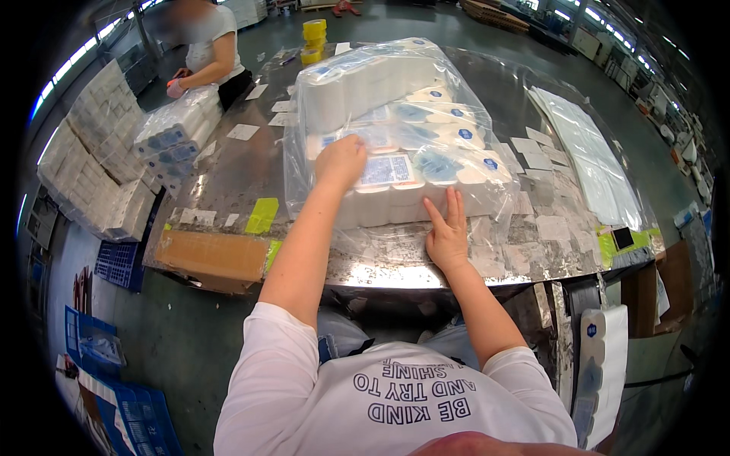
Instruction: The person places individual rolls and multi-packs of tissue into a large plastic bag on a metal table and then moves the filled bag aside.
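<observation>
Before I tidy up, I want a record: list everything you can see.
Table: one, grey, centre
Clear bag: one, transparent, on table
Packs: several, white and blue, inside bag
Plastic sheets: uncounted stack, whitish, table's right
Yellow rolls: several, yellow, table's far edge
Paper slips: many, white, across table
Tape strips: several, yellow-green, near edge
Black square: one, black, right corner
Cardboard: one, brown, near-left edge
Wrapped bundles: several, white, left of table
Crates: several, blue, lower left
Separate pack: one, white, lower right
Co-worker: one, white top, upper left
Shirt: one, white, bottom
Left hand: one, bare, against bag
Right hand: one, bare, fingers on nearest pack
</observation>
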### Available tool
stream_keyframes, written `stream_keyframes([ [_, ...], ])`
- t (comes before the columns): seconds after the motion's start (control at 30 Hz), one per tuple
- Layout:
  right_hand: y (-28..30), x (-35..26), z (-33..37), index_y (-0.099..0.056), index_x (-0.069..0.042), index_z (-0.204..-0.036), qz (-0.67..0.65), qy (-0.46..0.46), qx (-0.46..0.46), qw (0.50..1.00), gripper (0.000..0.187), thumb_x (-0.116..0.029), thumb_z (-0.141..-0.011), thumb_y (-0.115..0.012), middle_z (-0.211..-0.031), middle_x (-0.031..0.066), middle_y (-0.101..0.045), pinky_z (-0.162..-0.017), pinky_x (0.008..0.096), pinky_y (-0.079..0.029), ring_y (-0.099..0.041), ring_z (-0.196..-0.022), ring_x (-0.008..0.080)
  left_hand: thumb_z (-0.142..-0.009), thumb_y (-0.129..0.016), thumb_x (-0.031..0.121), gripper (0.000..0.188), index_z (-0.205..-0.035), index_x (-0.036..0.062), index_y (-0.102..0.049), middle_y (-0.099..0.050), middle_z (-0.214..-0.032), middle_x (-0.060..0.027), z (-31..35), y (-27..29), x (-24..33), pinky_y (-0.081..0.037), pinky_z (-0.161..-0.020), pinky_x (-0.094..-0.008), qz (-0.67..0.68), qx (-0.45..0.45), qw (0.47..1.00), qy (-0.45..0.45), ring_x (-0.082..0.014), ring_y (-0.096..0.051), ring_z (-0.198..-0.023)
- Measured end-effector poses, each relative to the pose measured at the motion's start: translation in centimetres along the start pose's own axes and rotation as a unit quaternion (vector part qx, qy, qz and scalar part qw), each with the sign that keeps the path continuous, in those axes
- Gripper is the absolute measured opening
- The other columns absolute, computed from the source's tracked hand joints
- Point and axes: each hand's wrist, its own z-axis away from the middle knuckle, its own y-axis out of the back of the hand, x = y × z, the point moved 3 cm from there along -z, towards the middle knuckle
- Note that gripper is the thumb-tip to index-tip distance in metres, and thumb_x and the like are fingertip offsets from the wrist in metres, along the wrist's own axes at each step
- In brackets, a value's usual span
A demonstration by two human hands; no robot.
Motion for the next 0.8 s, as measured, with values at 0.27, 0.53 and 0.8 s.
stream_keyframes([
  [0.27, -0.1, 0.0, 0.0, -0.057, -0.02, -0.131, -0.004, 0.002, 0.003, 1.0, 0.066, 0.003, -0.069, -0.059, -0.152, 0.0162, -0.028, -0.106, 0.0503, -0.034, -0.029, -0.138, 0.0406, -0.088, -0.051, 0.027, 0.027, -0.104, 0.0112, -0.067, -0.069, -0.101, -0.0127, -0.1, 0.0, -0.1, -0.05, -0.083, -0.0437, -0.005, 0.0, 1.0, -0.002, -0.0328, -0.064, -0.096],
  [0.53, 0.1, 0.0, 0.2, -0.056, -0.019, -0.132, -0.006, 0.0, -0.004, 1.0, 0.066, 0.004, -0.069, -0.059, -0.153, 0.0164, -0.027, -0.107, 0.0496, -0.034, -0.028, -0.138, 0.041, -0.088, -0.053, 0.029, 0.026, -0.102, 0.0129, -0.069, -0.07, -0.096, -0.0125, 0.0, -0.1, -0.2, -0.05, -0.079, -0.0424, 0.0, 0.019, 1.0, -0.007, -0.0321, -0.064, -0.092],
  [0.8, 3.0, 1.5, 0.9, -0.061, -0.01, -0.122, -0.109, -0.032, -0.065, 0.991, 0.052, 0.004, -0.073, -0.055, -0.144, 0.0185, -0.04, -0.107, 0.0441, -0.036, -0.039, -0.133, 0.0373, -0.087, -0.05, 0.031, 0.03, -0.104, 0.0146, -0.069, -0.069, -0.101, -0.0151, -0.4, -0.1, -0.4, -0.049, -0.083, -0.0445, 0.001, 0.006, 1.0, 0.018, -0.0349, -0.064, -0.097],
])
